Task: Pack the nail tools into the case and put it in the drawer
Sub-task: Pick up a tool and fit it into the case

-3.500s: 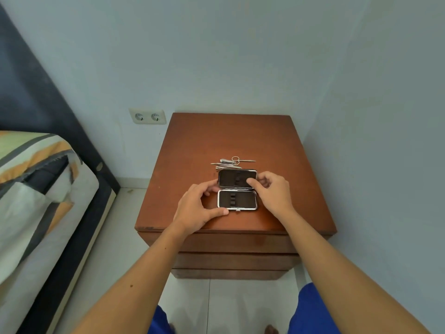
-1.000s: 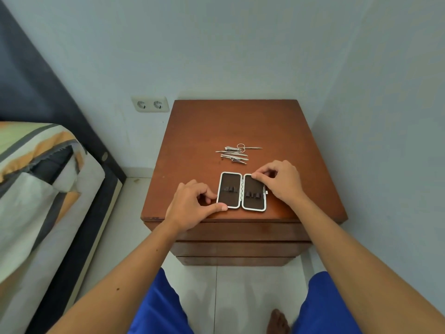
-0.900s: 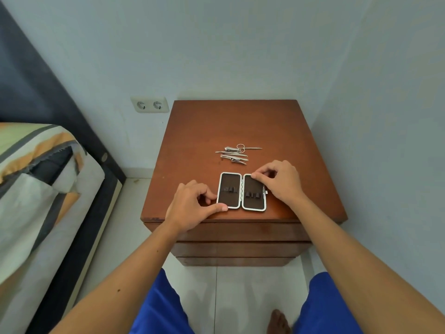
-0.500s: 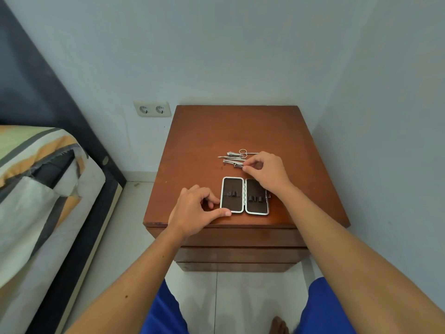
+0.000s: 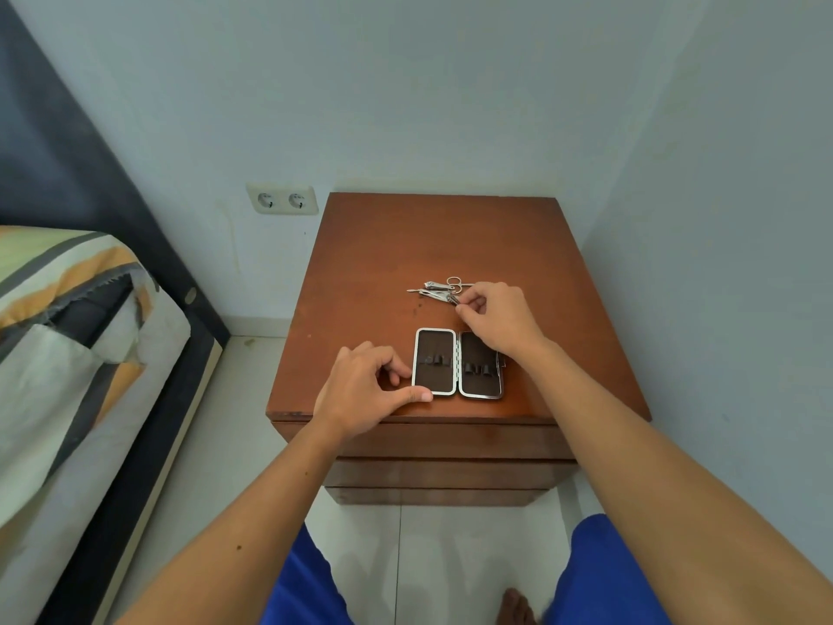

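A small dark case (image 5: 457, 364) with a silver rim lies open and flat near the front edge of the wooden nightstand (image 5: 378, 263). Its elastic loops hold nothing. My left hand (image 5: 367, 387) holds the case's left half, thumb at its near corner and fingers at its side. A small pile of metal nail tools (image 5: 436, 290), with scissors and clippers among them, lies just behind the case. My right hand (image 5: 500, 318) reaches over the case and pinches one tool at the pile's right end. The closed drawers (image 5: 446, 473) face me below the top.
A bed (image 5: 67, 354) with a striped cover and dark frame stands to the left. A double wall socket (image 5: 281, 200) sits left of the nightstand. The right wall runs close beside it. White floor tiles, my blue shorts and a bare foot (image 5: 514, 606) show below.
The case was turned from lengthwise to side by side. My right hand left the case's right half and moved back to the tool pile, where it now pinches a tool. My left hand stayed.
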Demonstrator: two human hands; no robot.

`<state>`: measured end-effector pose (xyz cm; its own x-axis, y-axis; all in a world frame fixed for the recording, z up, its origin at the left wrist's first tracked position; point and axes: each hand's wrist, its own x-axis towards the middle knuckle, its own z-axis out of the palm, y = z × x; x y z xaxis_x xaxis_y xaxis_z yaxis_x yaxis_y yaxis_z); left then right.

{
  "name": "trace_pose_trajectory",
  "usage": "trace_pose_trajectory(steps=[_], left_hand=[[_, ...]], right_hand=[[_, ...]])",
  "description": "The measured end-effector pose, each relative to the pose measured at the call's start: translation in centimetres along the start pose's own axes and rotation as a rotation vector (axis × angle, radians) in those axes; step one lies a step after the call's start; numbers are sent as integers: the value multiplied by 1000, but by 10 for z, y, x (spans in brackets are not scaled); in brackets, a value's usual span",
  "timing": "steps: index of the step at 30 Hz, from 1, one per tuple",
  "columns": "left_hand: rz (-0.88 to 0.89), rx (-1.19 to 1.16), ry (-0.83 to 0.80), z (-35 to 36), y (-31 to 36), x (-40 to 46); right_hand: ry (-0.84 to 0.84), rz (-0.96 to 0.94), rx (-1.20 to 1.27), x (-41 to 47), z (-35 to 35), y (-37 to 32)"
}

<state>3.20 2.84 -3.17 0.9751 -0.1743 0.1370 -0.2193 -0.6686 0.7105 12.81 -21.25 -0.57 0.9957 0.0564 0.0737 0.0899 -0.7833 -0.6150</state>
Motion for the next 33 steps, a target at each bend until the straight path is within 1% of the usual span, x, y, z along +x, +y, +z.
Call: trace_pose_trajectory(steps=[2, 4, 6, 8, 10, 13, 19, 24, 28, 33], left_hand=[[7, 2, 6, 0, 0, -1], [-1, 2, 7, 1, 0, 0], [2, 7, 4, 1, 0, 0], [9, 17, 5, 0, 1, 0], [0, 21, 7, 1, 1, -2], [-14, 18, -1, 2, 1, -3], [-15, 38, -5, 3, -1, -2], [8, 35, -5, 3, -1, -2], [8, 41, -1, 4, -3, -1], [13, 45, -6, 5, -6, 0]], right_hand=[[72, 24, 103, -8, -6, 4], [103, 63, 198, -19, -12, 7], [84, 95, 307, -28, -15, 11], [3, 88, 371, -38, -16, 16], [-63, 36, 373, -46, -13, 20], [-74, -18, 337, -53, -9, 24], [-130, -21, 307, -52, -10, 25], [-191, -51, 237, -50, -12, 27], [-201, -74, 191, -49, -12, 24], [-189, -32, 199, -50, -12, 19]])
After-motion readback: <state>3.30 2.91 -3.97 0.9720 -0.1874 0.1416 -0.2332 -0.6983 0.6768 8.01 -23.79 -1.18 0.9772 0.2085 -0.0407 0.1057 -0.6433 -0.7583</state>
